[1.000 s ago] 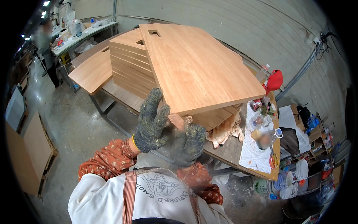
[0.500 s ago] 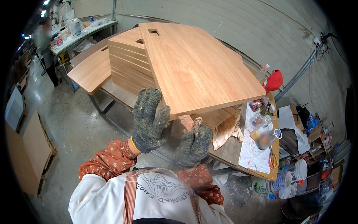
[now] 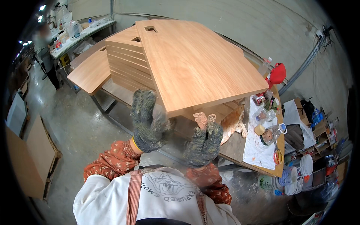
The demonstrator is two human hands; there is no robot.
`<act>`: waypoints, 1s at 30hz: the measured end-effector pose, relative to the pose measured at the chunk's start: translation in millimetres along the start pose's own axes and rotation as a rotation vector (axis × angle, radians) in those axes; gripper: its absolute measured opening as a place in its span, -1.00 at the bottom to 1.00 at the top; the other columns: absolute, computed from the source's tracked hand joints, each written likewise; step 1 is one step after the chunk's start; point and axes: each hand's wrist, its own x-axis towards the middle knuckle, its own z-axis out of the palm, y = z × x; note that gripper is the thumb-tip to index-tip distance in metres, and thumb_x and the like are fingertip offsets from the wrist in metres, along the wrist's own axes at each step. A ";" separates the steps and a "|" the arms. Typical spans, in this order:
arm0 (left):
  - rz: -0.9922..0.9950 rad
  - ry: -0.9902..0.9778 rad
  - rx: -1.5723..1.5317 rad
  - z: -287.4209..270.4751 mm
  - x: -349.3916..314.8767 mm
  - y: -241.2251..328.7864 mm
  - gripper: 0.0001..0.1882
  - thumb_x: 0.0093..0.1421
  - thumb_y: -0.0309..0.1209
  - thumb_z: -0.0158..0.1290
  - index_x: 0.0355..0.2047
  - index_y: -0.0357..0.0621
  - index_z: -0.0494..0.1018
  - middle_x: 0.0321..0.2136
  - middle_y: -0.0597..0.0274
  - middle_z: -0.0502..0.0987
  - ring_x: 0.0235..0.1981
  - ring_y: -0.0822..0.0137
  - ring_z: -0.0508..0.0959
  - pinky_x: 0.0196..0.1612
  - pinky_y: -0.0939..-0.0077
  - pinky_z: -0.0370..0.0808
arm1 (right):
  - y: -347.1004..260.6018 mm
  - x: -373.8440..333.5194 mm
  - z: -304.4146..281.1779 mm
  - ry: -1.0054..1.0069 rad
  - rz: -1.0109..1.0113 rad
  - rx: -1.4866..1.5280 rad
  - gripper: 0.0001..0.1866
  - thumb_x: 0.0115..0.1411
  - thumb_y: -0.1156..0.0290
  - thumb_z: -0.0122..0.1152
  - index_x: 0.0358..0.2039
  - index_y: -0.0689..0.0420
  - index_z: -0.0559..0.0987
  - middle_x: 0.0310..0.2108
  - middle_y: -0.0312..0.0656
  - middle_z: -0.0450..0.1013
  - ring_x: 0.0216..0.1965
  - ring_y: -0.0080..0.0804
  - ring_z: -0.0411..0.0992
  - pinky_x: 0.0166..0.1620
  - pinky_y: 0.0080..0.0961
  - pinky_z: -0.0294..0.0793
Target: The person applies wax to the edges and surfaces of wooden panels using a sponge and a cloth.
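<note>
My left hand [image 3: 147,122], in a dark knitted glove, stands at the near left corner of the broad wooden panel [image 3: 198,63], fingers straight up and thumb apart; the thumb is blurred, so I can't quite tell whether my palm presses the edge. My right hand [image 3: 203,144], gloved alike, has narrowed on a small reddish-brown scrap [image 3: 200,120], pinched between the fingers so its ragged end sticks out toward the panel's near edge, probably to leave that face free for contact. The panel fills the upper middle of the frame, lying across the stacked boards [image 3: 129,65], which seem to raise it so its front edge overhangs within my reach. A stained cloth [image 3: 233,122] sits beneath its right part. Right of centre, a jar [image 3: 270,137] and scissors [image 3: 278,156] rest on a white sheet [image 3: 252,152], perhaps laid to catch drips.
</note>
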 end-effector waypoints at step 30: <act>-0.381 0.217 0.456 7.2 10.6 41.6 0.04 0.06 -0.64 0.15 0.32 -0.10 -0.37 0.26 -0.04 0.05 0.20 0.03 0.22 0.21 0.16 0.17 | 380.0 3.0 -180.5 -0.431 0.330 -0.776 -0.70 0.15 0.28 0.07 -0.12 0.08 0.53 -0.23 0.01 0.47 -0.20 -0.05 0.43 -0.15 -0.20 0.39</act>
